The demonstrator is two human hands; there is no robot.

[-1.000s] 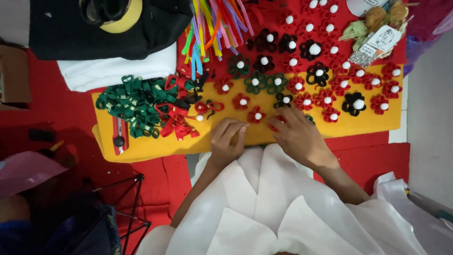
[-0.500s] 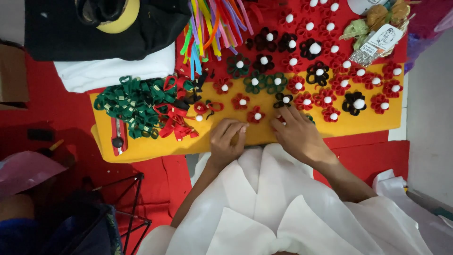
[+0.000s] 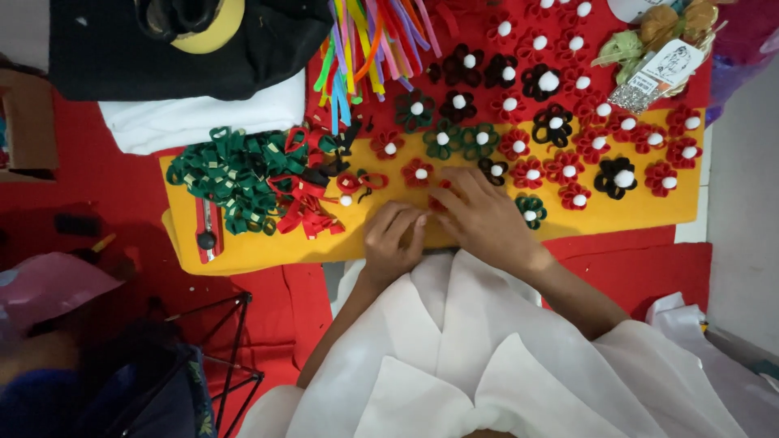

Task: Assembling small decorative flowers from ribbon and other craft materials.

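Hands first: the left hand (image 3: 392, 237) sits curled on the near edge of the yellow felt sheet (image 3: 625, 212), fingers bent inward with the tips pressed down on the felt, and I honestly can't tell if it's pinching anything underneath. The right hand (image 3: 479, 212) is spread flat with fingers open, lying over a red felt flower (image 3: 438, 197) that only peeks out by the fingertips, so it's covering it rather than gripping it. Just right of that hand there's a green felt flower (image 3: 531, 209) with a white pompom middle, and just beyond the fingers a red one (image 3: 419, 172) of the same make. Further out the yellow sheet and the red cloth (image 3: 97, 174) behind it are packed with rows of red, black and dark green flowers, all with white centres. Left of the hands is a messy pile of green and red felt loops (image 3: 243, 180), with a red utility knife (image 3: 206, 229) lying beside it on the yellow. At the far edge, a fan of bright multicoloured strips (image 3: 365, 45) lies next to a black cloth bundle (image 3: 187, 40) with something yellow and round on top, and folded white fabric (image 3: 203, 113) under it. No proper containers that I can see; the closest thing is a clear wrapped packet (image 3: 649, 49) in the far right corner with tan and pale green bits in it and a small white rectangular tag with a dark drawing on it. White fabric (image 3: 487, 357) is draped over the person's lap.
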